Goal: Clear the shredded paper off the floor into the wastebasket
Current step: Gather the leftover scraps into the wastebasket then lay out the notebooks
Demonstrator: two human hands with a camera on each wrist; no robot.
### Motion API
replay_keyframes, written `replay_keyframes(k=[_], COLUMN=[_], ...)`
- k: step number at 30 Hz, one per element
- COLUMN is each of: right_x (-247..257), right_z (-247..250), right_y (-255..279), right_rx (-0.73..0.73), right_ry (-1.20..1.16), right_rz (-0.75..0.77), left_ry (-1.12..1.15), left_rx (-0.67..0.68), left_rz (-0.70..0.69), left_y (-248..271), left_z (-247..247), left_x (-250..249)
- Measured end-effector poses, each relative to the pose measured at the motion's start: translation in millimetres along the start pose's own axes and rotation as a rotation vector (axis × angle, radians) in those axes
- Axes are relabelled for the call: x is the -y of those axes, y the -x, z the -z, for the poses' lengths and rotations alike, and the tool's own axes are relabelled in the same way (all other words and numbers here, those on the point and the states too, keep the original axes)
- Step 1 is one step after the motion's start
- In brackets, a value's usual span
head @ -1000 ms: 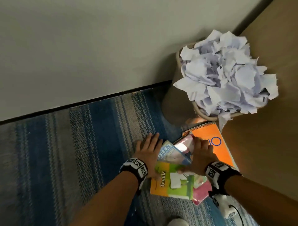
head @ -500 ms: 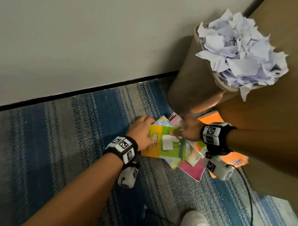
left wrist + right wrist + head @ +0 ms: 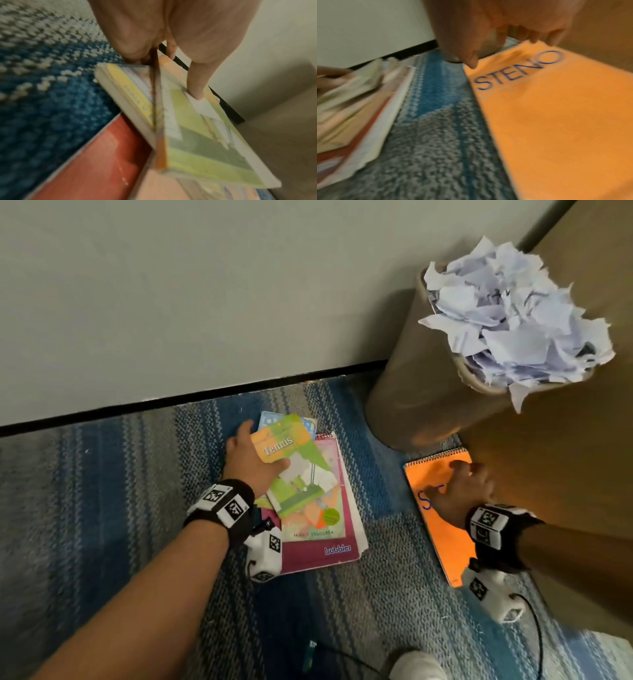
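Observation:
The tan wastebasket stands at the upper right, heaped with white shredded paper that spills over its rim. I see no loose shreds on the rug. My left hand grips a green and orange Tennis book, thumb on the cover and fingers underneath. That book is tilted above a pink spiral notebook. My right hand rests on an orange steno notebook lying by the basket's foot, fingertips touching its top end.
A blue and grey striped rug covers the floor up to a black baseboard and pale wall. A brown wooden panel rises at the right behind the basket. A white sock and a cable lie near the bottom edge.
The pile of books has come apart: my left hand has drawn the Tennis book and pink notebook leftward, and my right hand has shifted right onto the orange notebook.

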State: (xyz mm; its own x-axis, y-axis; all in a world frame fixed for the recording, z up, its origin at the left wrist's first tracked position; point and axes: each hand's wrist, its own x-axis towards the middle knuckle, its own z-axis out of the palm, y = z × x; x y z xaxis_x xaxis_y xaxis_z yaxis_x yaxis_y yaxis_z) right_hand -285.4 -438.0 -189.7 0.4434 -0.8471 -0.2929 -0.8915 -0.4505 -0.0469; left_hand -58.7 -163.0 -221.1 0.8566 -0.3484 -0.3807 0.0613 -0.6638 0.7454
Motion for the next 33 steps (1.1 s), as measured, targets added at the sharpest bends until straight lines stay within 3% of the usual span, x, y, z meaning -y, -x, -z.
replay_keyframes(k=[1, 3, 13, 17, 21, 24, 28, 33], right_x=[-14.2, -28.9, 62.0, 75.0, 95.4, 109.9, 115.4, 114.0], right_z=[-4.3, -15.1, -30.0, -25.1, -27.6, -27.0, -25.3, -27.5], right_y=[-2.5, 2.8, 58.5, 75.5, 82.3, 79.4, 60.4, 45.2], right_rx=[0.033, 0.122, 0.475, 0.393, 0.316, 0.333, 0.381, 0.365], right_ry=[0.031, 0.047, 0.125, 0.045, 0.06, 0.119, -0.063, -0.133], right_rz=[-0.113, -0.186, -0.001, 0.106, -0.017, -0.028, -0.033, 0.102], left_ry=[0.032, 0.06, 0.078, 0.139, 0.261, 0.256, 0.286, 0.044], left_rx=[-0.012, -0.022, 0.03, -0.042, -0.066, -0.031, -0.066, -0.256], left_rz=[0.022, 0.051, 0.143, 0.238, 0.313, 0.27, 0.206, 0.268], left_y=[0.0, -3.5, -0.4, -13.9, -23.0, -23.1, -14.9, -6.1], left_z=[-0.2, -1.1, 22.4, 70.4, 92.9, 80.4, 78.1, 132.8], left_x=[0.2, 2.8, 12.8, 46.2, 77.6, 92.7, 96.1, 80.3])
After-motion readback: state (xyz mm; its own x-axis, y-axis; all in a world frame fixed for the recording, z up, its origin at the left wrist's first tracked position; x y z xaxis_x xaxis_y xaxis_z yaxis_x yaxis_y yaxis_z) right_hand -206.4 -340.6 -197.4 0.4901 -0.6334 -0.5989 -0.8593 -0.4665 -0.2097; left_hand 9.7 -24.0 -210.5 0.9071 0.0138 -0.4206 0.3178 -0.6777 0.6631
